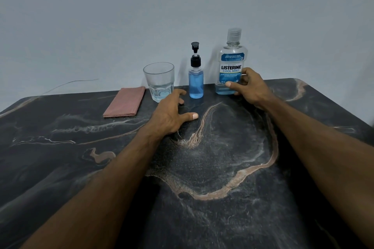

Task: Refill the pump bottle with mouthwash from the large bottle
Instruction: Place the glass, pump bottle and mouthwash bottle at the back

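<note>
A large clear mouthwash bottle (231, 60) with a blue label and a clear cap stands upright at the back of the dark marble table (202, 168); only a little blue liquid shows at its base. My right hand (250, 87) wraps around its lower part. Left of it stands a small pump bottle (196, 79) with a black pump, nearly full of blue liquid. My left hand (172, 113) rests on the table in front of the pump bottle, fingers spread, holding nothing.
A clear glass tumbler (159, 81) with some water stands left of the pump bottle. A folded pink cloth (125, 104) lies further left. A plain wall rises right behind the table's back edge.
</note>
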